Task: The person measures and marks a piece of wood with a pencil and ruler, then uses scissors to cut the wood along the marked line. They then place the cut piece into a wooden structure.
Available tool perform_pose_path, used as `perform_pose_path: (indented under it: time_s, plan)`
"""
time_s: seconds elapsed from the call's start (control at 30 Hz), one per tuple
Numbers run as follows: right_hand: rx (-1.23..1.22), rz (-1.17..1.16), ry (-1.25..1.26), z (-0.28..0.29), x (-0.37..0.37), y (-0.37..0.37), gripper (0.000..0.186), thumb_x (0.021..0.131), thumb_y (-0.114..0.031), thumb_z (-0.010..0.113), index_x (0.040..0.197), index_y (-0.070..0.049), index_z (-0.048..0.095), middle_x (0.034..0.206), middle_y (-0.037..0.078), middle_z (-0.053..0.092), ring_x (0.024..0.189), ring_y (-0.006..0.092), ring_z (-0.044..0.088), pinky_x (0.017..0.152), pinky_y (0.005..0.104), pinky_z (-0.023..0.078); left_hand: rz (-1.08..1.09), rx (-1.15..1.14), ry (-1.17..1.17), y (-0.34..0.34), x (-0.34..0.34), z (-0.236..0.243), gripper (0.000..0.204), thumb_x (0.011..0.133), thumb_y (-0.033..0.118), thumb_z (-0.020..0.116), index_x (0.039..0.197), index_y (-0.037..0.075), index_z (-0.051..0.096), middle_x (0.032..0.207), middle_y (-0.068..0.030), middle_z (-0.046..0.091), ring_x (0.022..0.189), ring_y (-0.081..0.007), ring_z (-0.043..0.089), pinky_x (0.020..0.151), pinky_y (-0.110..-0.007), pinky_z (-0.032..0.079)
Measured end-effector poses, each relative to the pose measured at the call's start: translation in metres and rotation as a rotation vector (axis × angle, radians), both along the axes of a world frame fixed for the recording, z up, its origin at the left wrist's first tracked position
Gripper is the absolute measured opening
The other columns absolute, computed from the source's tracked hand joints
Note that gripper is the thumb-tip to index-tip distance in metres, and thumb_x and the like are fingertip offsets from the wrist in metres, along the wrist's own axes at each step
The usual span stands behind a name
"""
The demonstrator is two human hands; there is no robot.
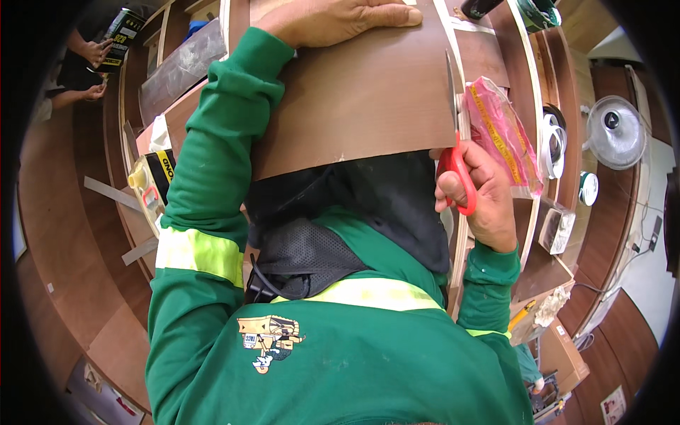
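Note:
A brown laminate-like sheet (361,99) lies in front of me, its near edge hanging toward my body. My left hand (347,20) rests flat on the far part of the sheet, fingers stretched out. Red-handled scissors (465,180) are in my right hand (489,188), with fingers through and around the handles. Their blades point away from me along the sheet's right edge, near its right corner. Whether the blades bite into the sheet, I cannot tell. Beside the blades, on the right, is a crumpled pink plastic bag (503,134).
Wooden framing (524,78) with open compartments surrounds the sheet. A yellow-and-black can (152,177) stands left of my arm. At far left, another person's hands (95,53) are by a dark can (122,39). Right are a white tape roll (554,145) and a fan (616,132).

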State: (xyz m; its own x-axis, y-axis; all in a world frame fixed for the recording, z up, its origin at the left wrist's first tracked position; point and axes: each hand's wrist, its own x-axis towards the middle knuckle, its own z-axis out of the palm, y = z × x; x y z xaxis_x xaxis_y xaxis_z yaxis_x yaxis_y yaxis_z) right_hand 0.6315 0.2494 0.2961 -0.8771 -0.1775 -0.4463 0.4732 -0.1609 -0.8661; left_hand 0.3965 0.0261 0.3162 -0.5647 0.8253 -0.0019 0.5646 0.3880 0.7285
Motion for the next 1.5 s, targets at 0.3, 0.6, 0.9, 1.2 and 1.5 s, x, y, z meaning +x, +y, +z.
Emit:
perform_pose_path:
  time_s: [0.3, 0.6, 0.9, 1.2, 1.5]
  plan:
    - [0.005, 0.102, 0.033, 0.002, -0.008, 0.012, 0.046, 0.092, -0.026, 0.079, 0.125, 0.000, 0.060, 0.088, 0.000, 0.062, 0.075, 0.0074, 0.061, 0.068, 0.0228, 0.051, 0.029, -0.071, 0.044, 0.002, 0.001, 0.002, 0.047, 0.107, 0.045, 0.051, 0.118, 0.006, 0.074, 0.109, -0.0179, 0.074, 0.097, -0.0310, 0.069, 0.090, -0.038, 0.052]
    - [0.033, 0.083, 0.074, 0.000, -0.018, 0.009, 0.049, 0.091, -0.028, 0.080, 0.125, 0.000, 0.060, 0.088, 0.000, 0.062, 0.075, 0.0077, 0.061, 0.069, 0.0238, 0.052, -0.044, -0.031, 0.123, 0.001, -0.002, 0.003, 0.046, 0.106, 0.045, 0.053, 0.115, 0.006, 0.075, 0.108, -0.0182, 0.074, 0.097, -0.0325, 0.069, 0.089, -0.038, 0.052]
    - [0.084, 0.059, 0.096, 0.002, -0.020, 0.005, 0.047, 0.090, -0.028, 0.080, 0.122, 0.002, 0.062, 0.086, 0.002, 0.063, 0.073, 0.0079, 0.061, 0.066, 0.0248, 0.054, 0.031, -0.012, 0.113, 0.000, 0.000, -0.004, 0.050, 0.105, 0.048, 0.053, 0.108, 0.003, 0.074, 0.104, -0.0204, 0.073, 0.095, -0.0351, 0.069, 0.086, -0.043, 0.053]
    - [0.047, 0.005, 0.116, -0.003, -0.015, 0.002, 0.045, 0.092, -0.023, 0.079, 0.124, 0.003, 0.061, 0.088, 0.002, 0.064, 0.074, 0.0072, 0.061, 0.065, 0.0230, 0.053, -0.011, -0.001, 0.153, 0.002, -0.005, -0.008, 0.053, 0.105, 0.050, 0.053, 0.102, 0.001, 0.075, 0.099, -0.0207, 0.073, 0.092, -0.0365, 0.068, 0.086, -0.043, 0.053]
    - [0.047, 0.283, 0.015, 0.010, 0.004, 0.051, 0.063, 0.081, -0.038, 0.088, 0.124, 0.000, 0.062, 0.090, 0.002, 0.063, 0.082, 0.0107, 0.061, 0.075, 0.0251, 0.048, -0.092, -0.074, 0.150, -0.001, -0.001, 0.013, 0.055, 0.103, 0.053, 0.055, 0.108, 0.003, 0.076, 0.102, -0.0196, 0.074, 0.095, -0.0359, 0.070, 0.087, -0.044, 0.054]
